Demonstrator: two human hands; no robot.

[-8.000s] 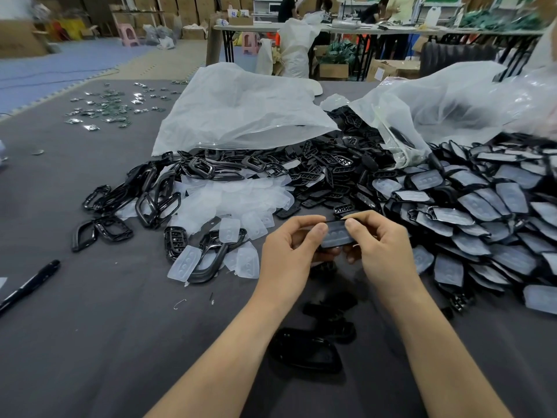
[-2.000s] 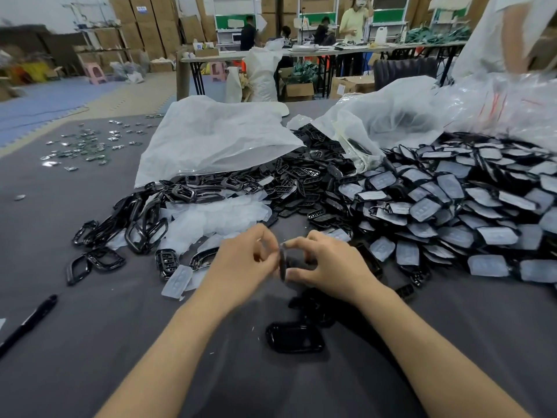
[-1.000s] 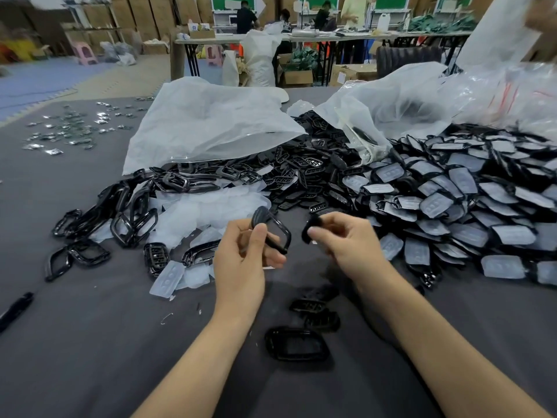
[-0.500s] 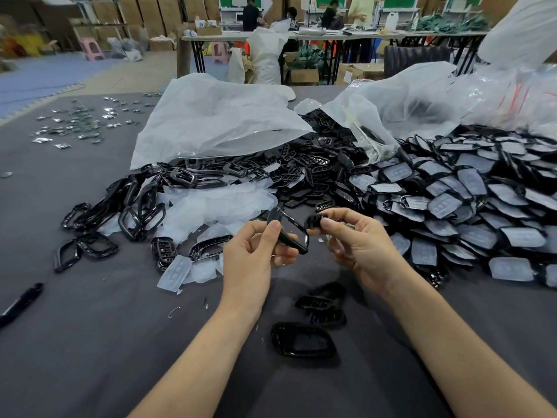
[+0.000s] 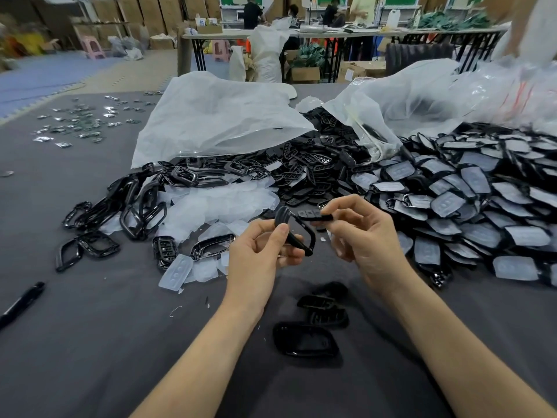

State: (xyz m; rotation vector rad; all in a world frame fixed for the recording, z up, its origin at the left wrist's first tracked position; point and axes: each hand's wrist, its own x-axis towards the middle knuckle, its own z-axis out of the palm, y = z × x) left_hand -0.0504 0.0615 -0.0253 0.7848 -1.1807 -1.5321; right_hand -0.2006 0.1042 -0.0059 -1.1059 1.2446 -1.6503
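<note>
My left hand (image 5: 262,251) grips a black key-fob frame (image 5: 297,233), held up on edge above the grey table (image 5: 90,342). My right hand (image 5: 361,236) pinches a flat black button pad (image 5: 315,215) between thumb and fingertips, just above and to the right of the frame. The two parts are close but apart. On the table below my hands lie a black fob shell (image 5: 304,340) and two smaller black parts (image 5: 324,309).
A heap of black frames and clear films (image 5: 180,206) lies to the left, a big pile of film-covered fob parts (image 5: 467,200) to the right, white plastic bags (image 5: 223,119) behind. A black pen (image 5: 21,303) lies at far left. People work at distant tables.
My hands, earlier together on one part, have drawn apart: the left now holds the frame, the right the button pad, lifted slightly higher than half a second ago.
</note>
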